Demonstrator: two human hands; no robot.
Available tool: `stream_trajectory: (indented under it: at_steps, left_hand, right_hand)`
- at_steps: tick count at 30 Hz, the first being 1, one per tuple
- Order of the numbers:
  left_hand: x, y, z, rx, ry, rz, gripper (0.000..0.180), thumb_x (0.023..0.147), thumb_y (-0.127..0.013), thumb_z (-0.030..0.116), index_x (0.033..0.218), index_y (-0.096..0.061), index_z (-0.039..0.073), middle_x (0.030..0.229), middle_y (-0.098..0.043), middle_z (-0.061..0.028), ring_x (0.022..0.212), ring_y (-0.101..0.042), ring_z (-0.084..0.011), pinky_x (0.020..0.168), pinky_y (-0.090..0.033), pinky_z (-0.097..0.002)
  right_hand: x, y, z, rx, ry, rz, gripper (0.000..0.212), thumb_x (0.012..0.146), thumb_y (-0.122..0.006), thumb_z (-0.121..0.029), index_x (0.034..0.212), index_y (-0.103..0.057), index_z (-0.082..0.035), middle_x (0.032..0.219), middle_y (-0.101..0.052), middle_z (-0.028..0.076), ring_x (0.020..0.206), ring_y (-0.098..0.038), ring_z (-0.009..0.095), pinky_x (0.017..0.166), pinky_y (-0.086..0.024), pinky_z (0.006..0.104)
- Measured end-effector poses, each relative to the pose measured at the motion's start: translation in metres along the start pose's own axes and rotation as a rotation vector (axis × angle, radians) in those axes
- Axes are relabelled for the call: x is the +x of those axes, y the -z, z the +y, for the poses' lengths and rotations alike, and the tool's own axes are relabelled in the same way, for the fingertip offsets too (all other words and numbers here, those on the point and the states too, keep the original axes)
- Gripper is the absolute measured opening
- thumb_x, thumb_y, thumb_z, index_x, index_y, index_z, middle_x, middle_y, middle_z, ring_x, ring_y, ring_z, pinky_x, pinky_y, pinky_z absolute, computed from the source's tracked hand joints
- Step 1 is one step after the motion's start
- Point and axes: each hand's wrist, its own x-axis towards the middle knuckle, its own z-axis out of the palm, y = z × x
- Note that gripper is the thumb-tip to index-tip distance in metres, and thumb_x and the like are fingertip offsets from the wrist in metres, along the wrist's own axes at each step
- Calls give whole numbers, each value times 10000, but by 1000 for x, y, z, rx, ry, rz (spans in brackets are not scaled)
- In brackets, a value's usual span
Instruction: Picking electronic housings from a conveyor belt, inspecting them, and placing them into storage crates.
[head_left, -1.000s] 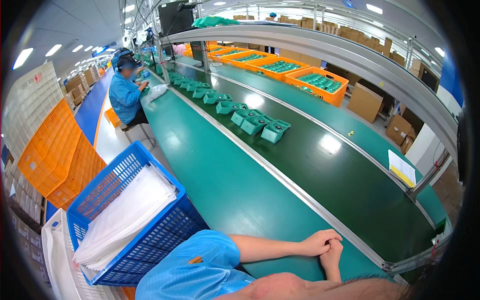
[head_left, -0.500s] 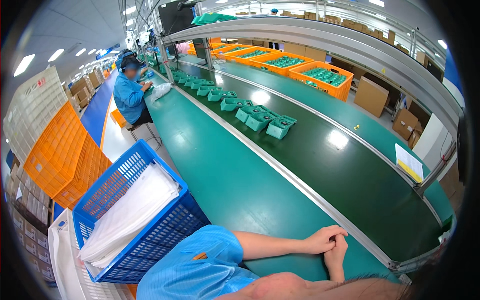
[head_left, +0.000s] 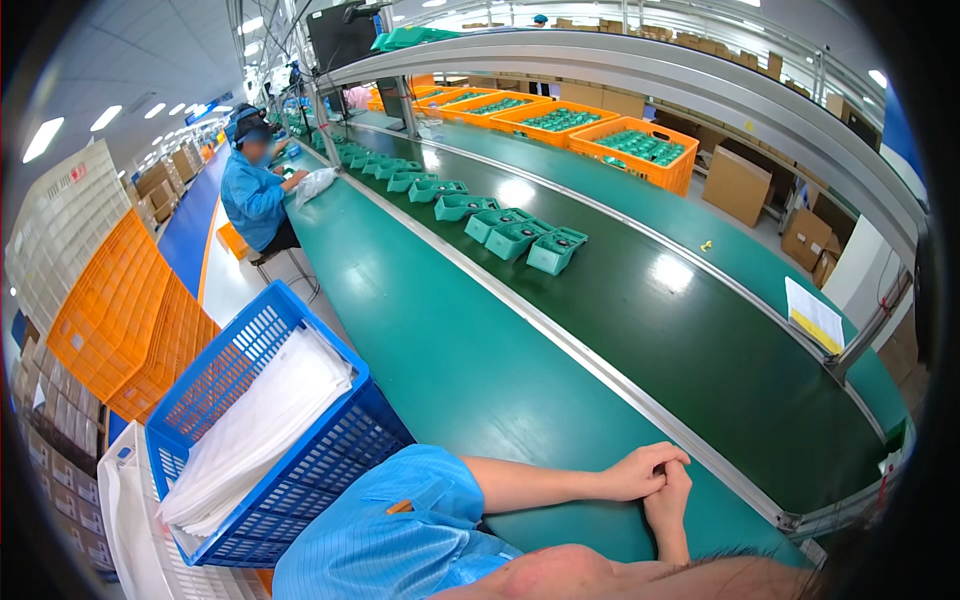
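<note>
Green worktop (head_left: pixel 470 370) (smooth, glossy) bears the left hand (head_left: pixel 640 470) clasped with the right hand (head_left: pixel 668 498), holding nothing.

A blue mesh basket (head_left: pixel 330 440) of white sheets (head_left: pixel 262 425) stood left of the green surface (head_left: pixel 450 340). Teal trays (head_left: pixel 520 235) rode the dark conveyor belt (head_left: pixel 700 340). Orange crates (head_left: pixel 632 150) sat beyond, and a co-worker in blue (head_left: pixel 255 195) sat farther along.

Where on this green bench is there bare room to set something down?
The green bench top lies bare between the blue plastic basket and the metal conveyor rail, ahead of the clasped hands. The belt is crowded where the teal trays queue.
</note>
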Motion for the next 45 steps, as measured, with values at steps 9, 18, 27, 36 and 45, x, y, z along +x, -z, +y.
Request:
stream_trajectory:
  at_steps: [9,18,27,36,45]
  left_hand:
    - [0,-3,-1,-3,15,-10,373,807,-508,-13,1175,-554,28,1132,-573,-117,1049,-569,-256,889,-466,-335]
    - [1,-3,-3,17,12,-15,371,804,-505,-13,1169,-555,31,1127,-576,-114,1052,-566,-261,893,-465,-345]
    - [0,-4,-2,-3,-13,13,383,787,-501,-17,1164,-552,22,1122,-578,-121,1050,-566,-268,895,-462,-350]
    - [-1,0,2,-4,26,-5,374,781,-506,-18,1150,-553,16,1106,-579,-125,1030,-570,-272,881,-465,-351]
    - [2,-1,-4,25,-21,9,364,783,-509,-19,1141,-557,20,1091,-579,-128,1023,-571,-277,882,-465,-349]
  right_hand:
    - [-1,1,5,-13,10,2,145,755,-626,-8,881,-558,17,837,-611,154,757,-593,308,654,-469,372]
    - [0,1,5,-1,-7,9,147,755,-627,-9,888,-570,14,838,-612,151,761,-595,294,657,-470,363]
    - [-1,1,4,45,-22,5,133,770,-619,-14,887,-567,22,830,-611,148,750,-592,275,657,-470,353]
    - [0,-3,5,45,-6,2,135,780,-630,-31,884,-560,20,812,-601,137,729,-580,255,637,-458,344]
    - [2,-3,7,36,9,17,141,778,-637,-39,879,-557,18,807,-598,134,726,-579,257,637,-457,347]
